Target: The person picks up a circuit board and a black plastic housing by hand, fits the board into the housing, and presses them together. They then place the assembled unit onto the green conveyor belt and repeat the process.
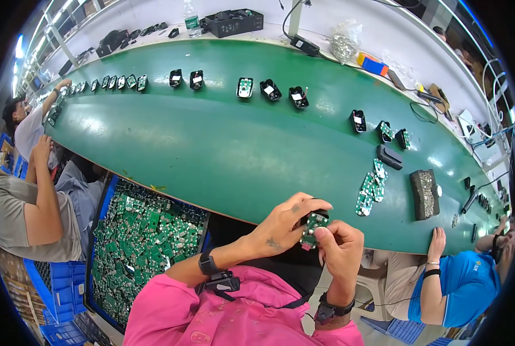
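Close to my body, at the bench's front edge, my left hand (289, 225) is wrapped round a black plastic housing, only partly visible behind the fingers. A green circuit board (312, 226) with silvery parts lies against that housing. My right hand (341, 245) pinches the board's lower right side, thumb on its face. Whether the board is seated inside the housing cannot be made out. To the right on the bench lies a loose pile of green circuit boards (371, 190), with a closed black housing (389, 157) just beyond it.
Black housings (298, 97) with boards line the green bench (200, 127). A dark block (424, 195) stands at right. A blue crate (103, 202) full of circuit boards is left of me. Co-workers sit left (32, 202) and right (459, 282). A bottle (191, 20) stands on the back ledge.
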Motion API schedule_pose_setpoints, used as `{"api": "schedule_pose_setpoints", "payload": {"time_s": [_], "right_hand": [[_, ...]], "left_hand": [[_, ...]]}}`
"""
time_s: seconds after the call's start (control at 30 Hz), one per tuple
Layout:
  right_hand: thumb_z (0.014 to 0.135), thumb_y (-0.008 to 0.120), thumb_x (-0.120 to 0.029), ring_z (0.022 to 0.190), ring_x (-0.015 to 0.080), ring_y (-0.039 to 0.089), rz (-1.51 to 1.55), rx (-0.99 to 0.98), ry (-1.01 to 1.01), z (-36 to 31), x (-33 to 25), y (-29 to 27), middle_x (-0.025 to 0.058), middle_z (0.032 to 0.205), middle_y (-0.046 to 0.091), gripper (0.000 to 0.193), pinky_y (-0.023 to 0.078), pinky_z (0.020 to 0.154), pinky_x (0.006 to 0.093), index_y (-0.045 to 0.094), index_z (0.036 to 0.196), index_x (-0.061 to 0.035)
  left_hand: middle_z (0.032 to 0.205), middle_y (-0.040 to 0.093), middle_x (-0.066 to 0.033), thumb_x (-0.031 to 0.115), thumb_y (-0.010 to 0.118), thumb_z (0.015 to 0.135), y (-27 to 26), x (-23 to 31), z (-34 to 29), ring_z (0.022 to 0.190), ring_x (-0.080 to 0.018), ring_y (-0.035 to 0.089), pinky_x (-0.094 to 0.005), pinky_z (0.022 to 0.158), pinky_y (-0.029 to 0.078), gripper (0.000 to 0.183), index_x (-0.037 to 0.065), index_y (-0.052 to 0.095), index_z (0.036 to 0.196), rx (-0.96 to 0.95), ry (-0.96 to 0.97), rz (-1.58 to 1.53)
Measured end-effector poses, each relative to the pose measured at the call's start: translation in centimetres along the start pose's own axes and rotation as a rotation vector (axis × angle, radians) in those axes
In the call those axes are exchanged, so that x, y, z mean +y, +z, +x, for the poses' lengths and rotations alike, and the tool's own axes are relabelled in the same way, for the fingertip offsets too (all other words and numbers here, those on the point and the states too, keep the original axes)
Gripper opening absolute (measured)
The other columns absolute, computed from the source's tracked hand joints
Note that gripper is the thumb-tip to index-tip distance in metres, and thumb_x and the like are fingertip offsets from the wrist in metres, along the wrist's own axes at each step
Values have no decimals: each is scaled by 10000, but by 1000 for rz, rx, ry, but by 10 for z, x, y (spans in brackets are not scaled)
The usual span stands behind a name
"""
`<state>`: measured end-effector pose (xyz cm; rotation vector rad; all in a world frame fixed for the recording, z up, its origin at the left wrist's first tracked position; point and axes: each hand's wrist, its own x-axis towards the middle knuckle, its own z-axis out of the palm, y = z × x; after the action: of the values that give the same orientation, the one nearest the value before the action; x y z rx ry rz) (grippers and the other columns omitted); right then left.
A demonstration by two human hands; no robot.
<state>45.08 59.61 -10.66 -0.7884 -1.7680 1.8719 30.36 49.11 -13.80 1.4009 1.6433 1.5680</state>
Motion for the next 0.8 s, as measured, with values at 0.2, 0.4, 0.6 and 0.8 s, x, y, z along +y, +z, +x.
{"api": "schedule_pose_setpoints", "payload": {"time_s": [0.2,0.4,0.6,0.8], "right_hand": [[871,757,-138,566,184,552,-480,71,-276,11,-10,3,105,659,612,223,424,544,311,648,771,30],[879,768,-149,534,124,529,-362,120,-179,10,2,3,81,632,616,236,405,505,284,666,774,36],[868,787,-139,549,65,502,-443,160,-163,12,2,3,34,622,605,250,384,491,242,640,759,31],[940,695,-153,595,82,587,-575,220,-236,21,25,10,64,673,655,197,444,520,267,652,936,38]], "left_hand": [[1268,587,-152,-117,536,899,5,5,-1,1050,-187,646,-318,816,592,478,8,502,1359,92,-258,-158],[1294,547,-169,-81,546,888,-4,6,-2,1039,-199,647,-333,825,581,535,11,475,1410,-20,-116,-257],[1312,546,-122,37,504,985,-8,13,-1,1054,-167,636,-293,865,579,419,-6,474,1401,-57,-241,-303],[1205,602,-115,106,500,1017,5,11,5,940,-148,657,-270,700,616,383,-13,470,1380,99,-398,-379]]}}
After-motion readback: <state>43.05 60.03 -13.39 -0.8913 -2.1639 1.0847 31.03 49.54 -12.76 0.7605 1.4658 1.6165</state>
